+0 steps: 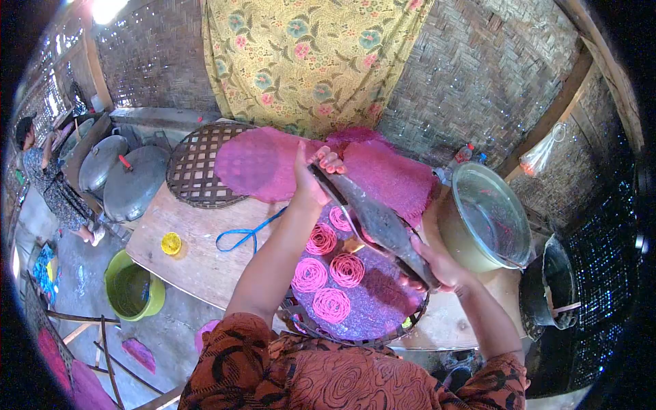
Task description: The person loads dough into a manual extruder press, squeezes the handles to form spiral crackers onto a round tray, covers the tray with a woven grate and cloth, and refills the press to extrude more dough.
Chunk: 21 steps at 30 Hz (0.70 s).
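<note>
A long dark two-handled tool (378,217), wide in the middle, is held slantwise above the tray. My left hand (316,174) is closed round its upper end, and my right hand (439,265) grips its lower end. Beneath it lies a purple mesh cloth (365,311) on a round woven tray (403,333). Several pink coils of thin strands rest on the cloth, among them a light pink coil (331,305) and a darker coil (346,270). The tool and my right hand hide part of the cloth's right side.
Pink cloths (386,171) and a lattice tray (198,164) lie at the table's back. On the right stands a large bucket (488,219). A yellow cup (171,243) and blue strap (236,236) are on the left; a green basin (135,287) is on the floor. A person (51,178) stands far left.
</note>
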Each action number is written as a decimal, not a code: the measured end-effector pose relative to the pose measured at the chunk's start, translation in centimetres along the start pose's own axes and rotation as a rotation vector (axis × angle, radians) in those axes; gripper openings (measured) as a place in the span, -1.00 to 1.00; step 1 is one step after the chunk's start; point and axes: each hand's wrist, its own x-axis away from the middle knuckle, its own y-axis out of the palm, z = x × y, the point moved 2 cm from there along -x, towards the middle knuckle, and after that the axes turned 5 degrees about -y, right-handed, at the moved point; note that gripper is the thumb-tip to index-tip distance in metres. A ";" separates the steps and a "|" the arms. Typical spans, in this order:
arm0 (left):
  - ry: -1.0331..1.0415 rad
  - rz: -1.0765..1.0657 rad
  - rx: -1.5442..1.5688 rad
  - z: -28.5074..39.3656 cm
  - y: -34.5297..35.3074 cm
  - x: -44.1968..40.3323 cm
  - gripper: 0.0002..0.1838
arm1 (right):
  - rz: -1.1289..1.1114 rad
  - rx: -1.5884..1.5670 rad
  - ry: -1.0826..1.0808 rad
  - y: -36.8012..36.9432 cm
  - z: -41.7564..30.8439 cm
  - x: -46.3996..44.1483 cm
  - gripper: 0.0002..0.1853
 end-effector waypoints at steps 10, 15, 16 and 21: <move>0.118 0.222 0.038 -1.5 -5.4 -3.7 -0.38 | 0.236 0.381 0.055 -4.7 -1.1 -3.0 -0.29; 0.100 0.164 0.026 -0.5 -2.8 -3.4 -0.36 | 0.266 0.398 0.004 -2.4 -2.8 -0.9 -0.33; 0.092 0.188 0.049 -1.0 -2.5 -3.1 -0.36 | 0.263 0.391 0.005 -2.7 -2.9 -0.5 -0.33; 0.091 0.169 0.111 -2.8 -2.5 -4.0 -0.36 | 0.397 0.521 -0.083 -2.7 -5.2 1.6 -0.26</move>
